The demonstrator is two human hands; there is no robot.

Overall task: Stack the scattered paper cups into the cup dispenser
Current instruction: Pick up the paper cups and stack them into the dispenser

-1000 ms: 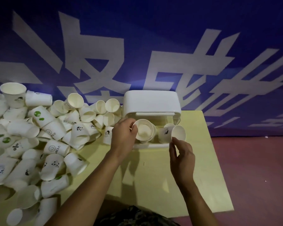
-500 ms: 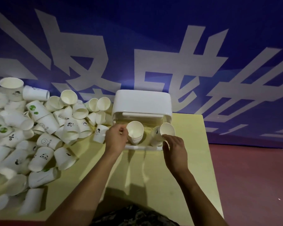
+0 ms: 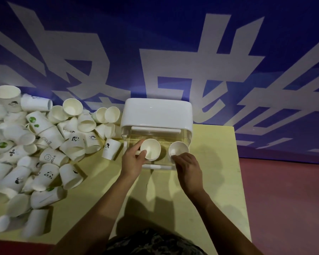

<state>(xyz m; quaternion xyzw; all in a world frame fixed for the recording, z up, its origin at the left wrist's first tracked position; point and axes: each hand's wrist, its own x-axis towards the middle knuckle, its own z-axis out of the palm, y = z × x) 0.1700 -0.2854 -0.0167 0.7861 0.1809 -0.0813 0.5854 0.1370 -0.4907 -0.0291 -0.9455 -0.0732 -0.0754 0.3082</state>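
A white-topped cup dispenser (image 3: 157, 113) with a clear front stands on the yellow table (image 3: 217, 162) against the wall. Two white paper cups sit at its open front, mouths toward me. My left hand (image 3: 133, 161) grips the rim of the left cup (image 3: 151, 149) between thumb and fingers. My right hand (image 3: 187, 164) touches the lower rim of the right cup (image 3: 178, 148) with its fingertips. A big heap of scattered paper cups (image 3: 44, 144), some printed with pandas or green dots, covers the table's left part.
A blue wall (image 3: 155, 43) with large white characters rises right behind the dispenser. The table's right edge (image 3: 241, 181) drops to a red floor (image 3: 287, 199). One loose cup (image 3: 110, 148) stands just left of the dispenser.
Both cups have gone deeper into the dispenser's front. My right hand has closed in from below onto the right cup's rim. The view has shifted a little.
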